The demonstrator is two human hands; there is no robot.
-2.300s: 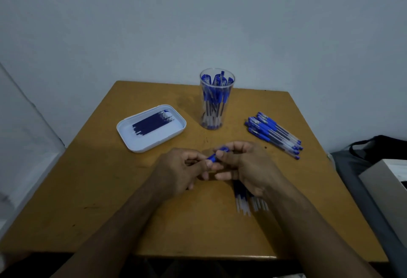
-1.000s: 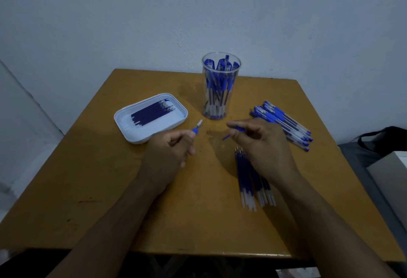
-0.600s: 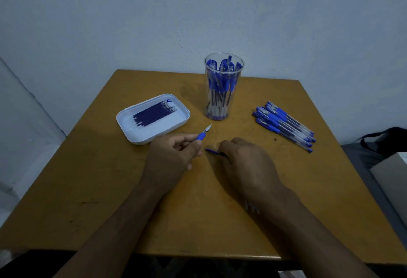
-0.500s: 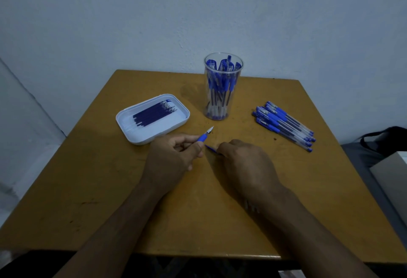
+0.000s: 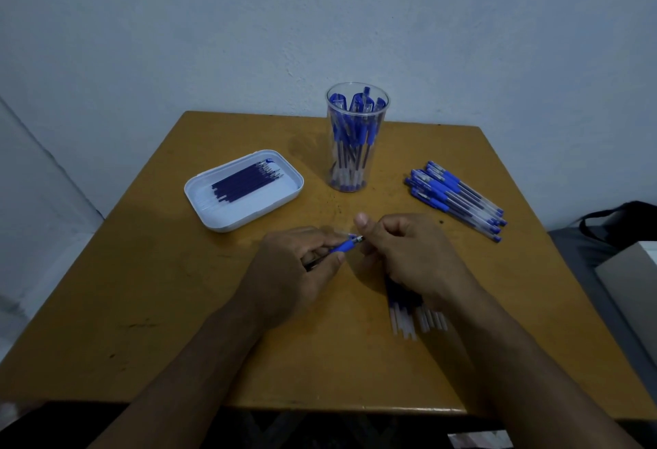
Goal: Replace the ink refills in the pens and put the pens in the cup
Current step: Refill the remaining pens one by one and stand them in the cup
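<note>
My left hand point(image 5: 288, 271) grips a pen point(image 5: 343, 245) by its blue grip, with the tip pointing right. My right hand point(image 5: 409, 253) meets that tip with curled fingers and a raised thumb; the contact itself is hidden. A clear cup point(image 5: 357, 136) holding several blue pens stands at the back middle of the table. A white tray point(image 5: 249, 223) at the left holds several dark refills point(image 5: 245, 180). A pile of capped blue pens point(image 5: 455, 196) lies at the right. Loose refills point(image 5: 409, 317) lie partly under my right wrist.
The wooden table point(image 5: 160, 306) stands against a pale wall. Off its right edge there is a dark bag point(image 5: 622, 217) and a grey box point(image 5: 633, 281). Bare tabletop shows at the front left.
My right hand laid a thin blue piece down near the loose refills, then came back up to the pen's tip. My left hand kept the pen and swung its tip rightward.
</note>
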